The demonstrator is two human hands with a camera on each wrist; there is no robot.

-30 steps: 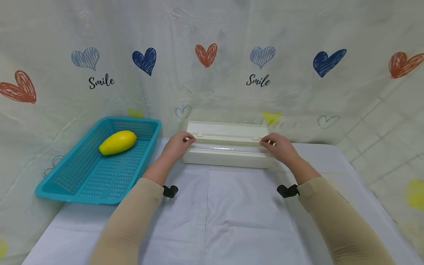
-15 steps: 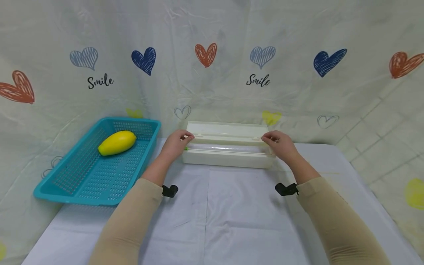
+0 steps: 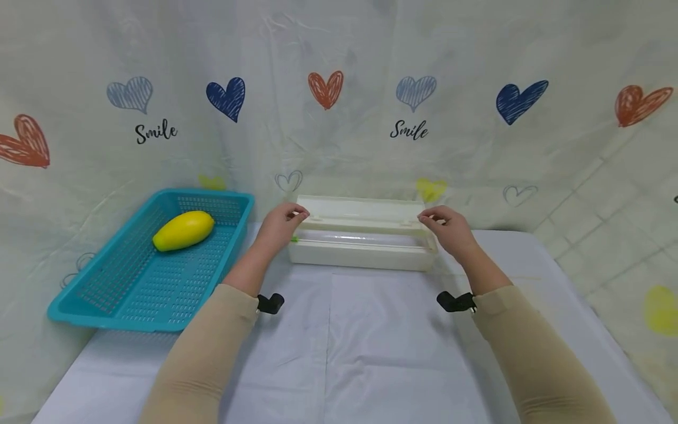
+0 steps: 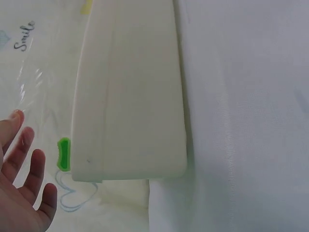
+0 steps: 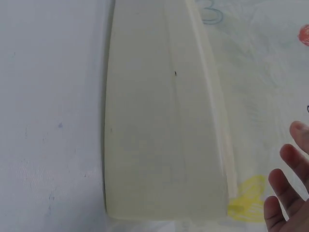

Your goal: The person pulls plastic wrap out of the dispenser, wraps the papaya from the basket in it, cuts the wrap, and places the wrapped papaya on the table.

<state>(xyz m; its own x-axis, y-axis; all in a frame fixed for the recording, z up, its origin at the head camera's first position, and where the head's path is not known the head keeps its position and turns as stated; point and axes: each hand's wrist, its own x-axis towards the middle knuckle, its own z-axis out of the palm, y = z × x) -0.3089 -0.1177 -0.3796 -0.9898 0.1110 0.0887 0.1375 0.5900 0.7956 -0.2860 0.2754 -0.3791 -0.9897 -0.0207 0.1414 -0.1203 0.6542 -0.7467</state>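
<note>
A white cling film dispenser (image 3: 362, 257) stands at the back of the table, its lid (image 3: 365, 207) raised and leaning back. Inside lies a shiny roll of cling film (image 3: 365, 238). At its left end shows a small green piece (image 4: 63, 153). My left hand (image 3: 278, 228) is at the left end of the dispenser, thumb and forefinger pinching the hardly visible edge of the clear film. My right hand (image 3: 451, 234) pinches the film likewise at the right end. Both hands' other fingers are loosely bent in the wrist views.
A blue-green plastic basket (image 3: 127, 323) with a yellow papaya-like fruit (image 3: 183, 230) in it stands on the left. The table has a white cloth (image 3: 381, 353). Behind rises a pale sheet (image 3: 339, 147) printed with hearts and "Smile".
Both hands have risen slightly from the roll, with the thumbs and forefingers still together. More of the roll and its green end show. The view has shifted a little.
</note>
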